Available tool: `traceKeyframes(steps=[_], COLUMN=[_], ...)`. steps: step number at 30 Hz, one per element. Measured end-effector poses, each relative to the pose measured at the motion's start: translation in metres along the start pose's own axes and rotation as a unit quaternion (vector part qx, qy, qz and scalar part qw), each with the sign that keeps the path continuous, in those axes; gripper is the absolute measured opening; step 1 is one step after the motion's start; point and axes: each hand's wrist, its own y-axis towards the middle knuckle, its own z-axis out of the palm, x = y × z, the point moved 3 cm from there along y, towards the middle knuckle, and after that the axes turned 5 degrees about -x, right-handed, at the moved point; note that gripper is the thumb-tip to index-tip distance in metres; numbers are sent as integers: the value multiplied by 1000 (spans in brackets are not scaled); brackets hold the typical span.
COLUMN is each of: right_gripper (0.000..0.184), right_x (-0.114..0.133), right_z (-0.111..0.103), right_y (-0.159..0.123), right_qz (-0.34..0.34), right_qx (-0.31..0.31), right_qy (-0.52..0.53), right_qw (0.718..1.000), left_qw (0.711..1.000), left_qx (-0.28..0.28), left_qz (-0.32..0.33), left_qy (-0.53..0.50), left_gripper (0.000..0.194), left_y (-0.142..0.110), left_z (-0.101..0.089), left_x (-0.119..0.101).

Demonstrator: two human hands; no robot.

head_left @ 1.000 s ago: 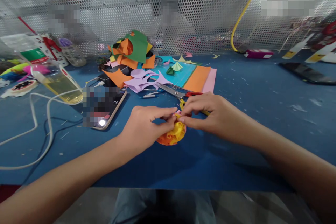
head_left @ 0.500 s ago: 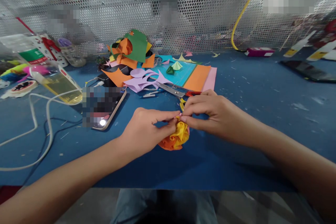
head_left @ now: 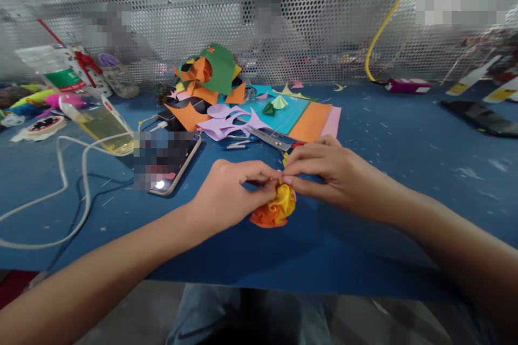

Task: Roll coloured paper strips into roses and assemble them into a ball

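Observation:
A ball of yellow and orange paper flowers [head_left: 279, 207] hangs between my two hands over the blue table. My left hand [head_left: 237, 188] pinches its upper left side with thumb and forefinger. From the right, my right hand [head_left: 327, 170] pinches the top edge with its fingertips, and the two sets of fingertips nearly meet. A little pink shows at the ball's right edge and by the fingertips. Just beyond my right hand lie scissors [head_left: 273, 141] with a red handle, partly hidden by the fingers.
Purple paper scraps [head_left: 226, 123], a heap of green and orange offcuts [head_left: 218, 75] and flat orange sheets [head_left: 311, 123] lie beyond the hands. On the left are a lit phone [head_left: 174, 164], a white cable [head_left: 84, 194] and a glue bottle [head_left: 99, 124]. A dark phone [head_left: 481, 116] lies far right.
The view has shifted slightly, moving the table things a little to the right in the picture. Both hands keep their pinch on the paper flower ball, with only slight finger movement.

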Motion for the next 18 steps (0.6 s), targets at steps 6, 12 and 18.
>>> traceKeyframes(steps=[6, 12, 18], right_gripper=[27, 31, 28], right_x=[56, 79, 53], right_z=[10, 61, 74], right_y=[12, 30, 35], right_qz=[-77, -47, 17], right_qx=[-101, -26, -6], right_qy=[-119, -185, -152], right_qw=[985, 981, 988], left_qw=[985, 944, 944], left_qx=[-104, -151, -178], left_qz=[18, 143, 68], left_qy=[136, 256, 270], left_gripper=[14, 19, 22], left_y=[11, 16, 21], left_z=[-26, -49, -67], left_x=[24, 34, 45])
